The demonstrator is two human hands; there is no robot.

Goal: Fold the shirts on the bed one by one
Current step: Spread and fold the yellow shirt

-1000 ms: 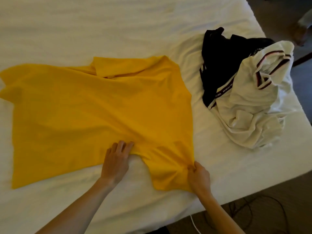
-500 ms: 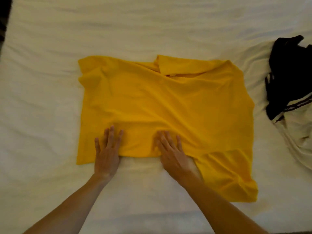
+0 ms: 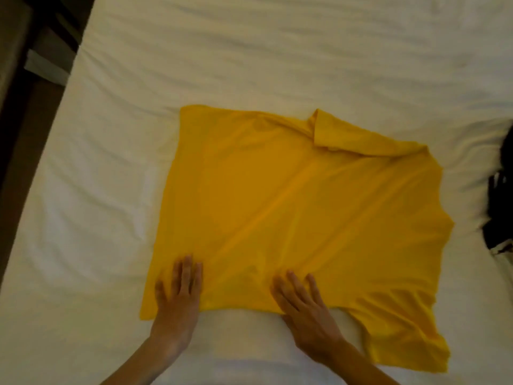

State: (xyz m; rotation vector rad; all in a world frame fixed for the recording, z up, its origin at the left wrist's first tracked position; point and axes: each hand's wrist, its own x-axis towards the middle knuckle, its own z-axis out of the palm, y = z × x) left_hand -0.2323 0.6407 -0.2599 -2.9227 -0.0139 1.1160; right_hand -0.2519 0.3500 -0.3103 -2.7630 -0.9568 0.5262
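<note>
White-sheeted bed (image 3: 249,51) carries yellow shirt (image 3: 299,207), long axis running 9 to 3 o'clock. Left hand (image 3: 177,298) and right hand (image 3: 302,307) press its 6 o'clock edge, fingers flat and gripping nothing; the loose sleeve lies nearer the right hand.

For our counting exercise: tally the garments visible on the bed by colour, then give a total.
Yellow: 1, the yellow cotton shirt spread flat.
Black: 1, the black garment at the right edge.
White: 1, a white cloth sliver below it.
Total: 3

Hands: left hand (image 3: 177,298) and right hand (image 3: 302,307) bare, no rings or gloves visible.
Forearms: bare, no sleeves or watch in view.
</note>
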